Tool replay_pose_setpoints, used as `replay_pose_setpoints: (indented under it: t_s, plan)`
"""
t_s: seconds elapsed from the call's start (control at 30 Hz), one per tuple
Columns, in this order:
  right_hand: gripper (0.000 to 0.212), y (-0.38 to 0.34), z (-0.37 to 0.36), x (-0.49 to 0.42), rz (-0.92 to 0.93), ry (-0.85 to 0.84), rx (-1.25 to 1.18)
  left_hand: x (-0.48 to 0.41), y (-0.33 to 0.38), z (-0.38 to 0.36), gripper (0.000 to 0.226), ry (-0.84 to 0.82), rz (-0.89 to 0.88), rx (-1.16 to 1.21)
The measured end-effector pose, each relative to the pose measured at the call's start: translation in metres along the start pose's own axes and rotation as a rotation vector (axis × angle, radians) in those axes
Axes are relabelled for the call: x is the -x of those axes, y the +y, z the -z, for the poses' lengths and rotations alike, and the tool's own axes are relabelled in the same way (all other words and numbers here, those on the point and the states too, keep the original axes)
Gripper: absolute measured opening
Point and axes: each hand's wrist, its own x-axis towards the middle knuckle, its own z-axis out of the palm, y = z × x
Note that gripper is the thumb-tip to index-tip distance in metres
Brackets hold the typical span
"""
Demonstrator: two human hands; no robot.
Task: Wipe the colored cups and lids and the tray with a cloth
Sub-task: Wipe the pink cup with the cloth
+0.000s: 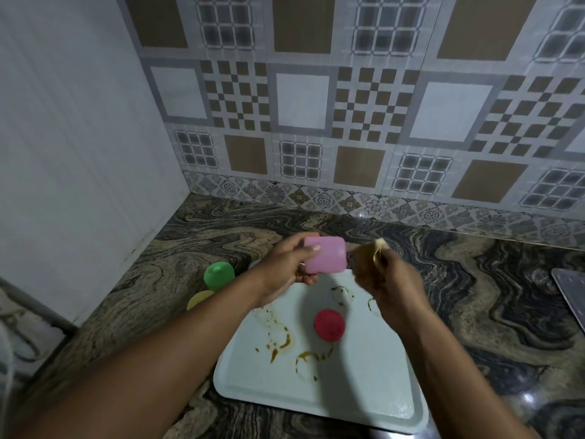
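Pink cup [326, 255] is hanging sideways over the tray's [348, 391] far edge. Left grip [285, 267] is curling round it, turning one end toward the cloth [376, 248], which right grip [389, 280] is clutching bunched just beside it, likely for wiping. Red cup [329, 324] is sitting on the stained tray, and green cup [218, 275] is waiting on the desk [474, 296], left.

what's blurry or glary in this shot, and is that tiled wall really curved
Head view: the right hand and its cloth smear with motion; the pink cup in the left hand is slightly soft; glare whitens the tray at its near right corner; the wall tiles bow outward, a wide-angle effect, not a bent wall.
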Motion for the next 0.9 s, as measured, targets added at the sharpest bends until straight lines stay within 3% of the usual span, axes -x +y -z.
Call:
replay_pose_setpoints:
  t_s: [0.07, 0.13, 0.23, 0.37, 0.47, 0.57, 0.7, 0.9]
  plan:
    - [0.030, 0.008, -0.001, 0.017, 0.363, 0.011, 0.158, 0.001, 0.003, 0.001, 0.034, -0.011, 0.096, 0.116]
    - [0.041, 0.019, -0.013, 0.036, 0.670, -0.119, 0.388, 0.002, 0.006, -0.003, 0.047, -0.050, 0.142, 0.199]
    - [0.050, 0.034, -0.025, 0.041, 0.920, -0.186, 0.631, 0.004, 0.009, -0.011, 0.055, -0.140, 0.145, 0.296]
    - [0.041, 0.028, -0.035, 0.036, 0.624, -0.200, 0.388, 0.006, 0.008, -0.002, 0.044, -0.038, 0.063, 0.072]
    - [0.038, 0.016, -0.047, 0.026, 0.156, -0.193, 0.144, 0.010, 0.003, 0.005, 0.032, 0.091, -0.034, -0.350]
    - [0.028, 0.005, -0.056, 0.024, -0.195, -0.210, 0.071, 0.016, -0.004, 0.020, 0.042, 0.145, -0.170, -0.703]
    - [0.021, 0.006, -0.072, 0.028, -0.258, -0.232, 0.070, 0.021, 0.001, 0.037, 0.046, 0.192, -0.269, -0.862]
    - [0.021, 0.019, -0.091, 0.034, -0.132, -0.283, 0.093, 0.039, 0.003, 0.062, 0.043, 0.243, -0.228, -0.867]
